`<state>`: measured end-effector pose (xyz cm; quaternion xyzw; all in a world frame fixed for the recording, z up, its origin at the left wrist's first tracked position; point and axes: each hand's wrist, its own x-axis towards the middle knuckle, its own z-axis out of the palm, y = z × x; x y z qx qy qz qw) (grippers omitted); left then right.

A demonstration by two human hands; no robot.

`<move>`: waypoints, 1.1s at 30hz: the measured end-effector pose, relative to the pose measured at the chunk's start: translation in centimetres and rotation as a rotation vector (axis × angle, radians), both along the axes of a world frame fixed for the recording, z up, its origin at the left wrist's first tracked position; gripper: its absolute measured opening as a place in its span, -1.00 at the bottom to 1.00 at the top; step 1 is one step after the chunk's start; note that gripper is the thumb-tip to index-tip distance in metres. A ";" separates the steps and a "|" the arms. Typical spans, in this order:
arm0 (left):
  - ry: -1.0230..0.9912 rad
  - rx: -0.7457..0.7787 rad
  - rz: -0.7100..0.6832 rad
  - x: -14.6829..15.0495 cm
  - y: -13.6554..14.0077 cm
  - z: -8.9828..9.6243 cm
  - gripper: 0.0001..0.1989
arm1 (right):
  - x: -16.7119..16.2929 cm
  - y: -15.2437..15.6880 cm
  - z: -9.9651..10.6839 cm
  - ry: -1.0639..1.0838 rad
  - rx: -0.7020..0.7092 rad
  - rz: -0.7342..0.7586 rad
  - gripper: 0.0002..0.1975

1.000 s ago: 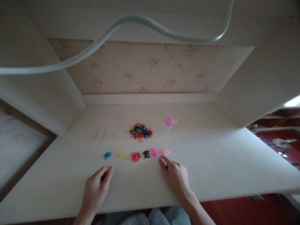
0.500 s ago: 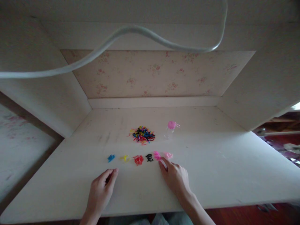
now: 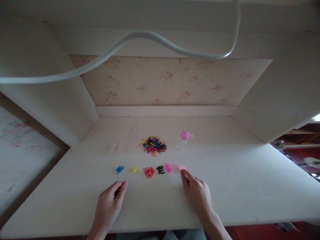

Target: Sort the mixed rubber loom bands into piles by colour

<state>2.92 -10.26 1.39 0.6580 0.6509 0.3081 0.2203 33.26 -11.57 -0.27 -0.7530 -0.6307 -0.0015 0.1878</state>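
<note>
One small pile of thin pale-pink bands (image 3: pixel 180 167) lies at the fingertips of the right hand (image 3: pixel 199 194), five other single-colour piles (image 3: pixel 149 172) toward nine o'clock, one multicoloured heap of bands (image 3: pixel 153 144) at ten, one clear pink-lidded bottle (image 3: pixel 184 135) at twelve; that hand points toward eleven, its pinch impossible to tell, the left hand (image 3: pixel 109 201) curled, thumb and forefinger pressed together

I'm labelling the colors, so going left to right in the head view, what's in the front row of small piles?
Blue bands, yellow bands, red bands, black bands, bright pink bands, pale pink bands.
</note>
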 end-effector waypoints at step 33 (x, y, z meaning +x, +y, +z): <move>0.052 0.027 -0.024 0.2 -0.3 -0.1 -0.62 | 1.3 -1.4 -0.4 0.092 -0.034 0.013 -0.61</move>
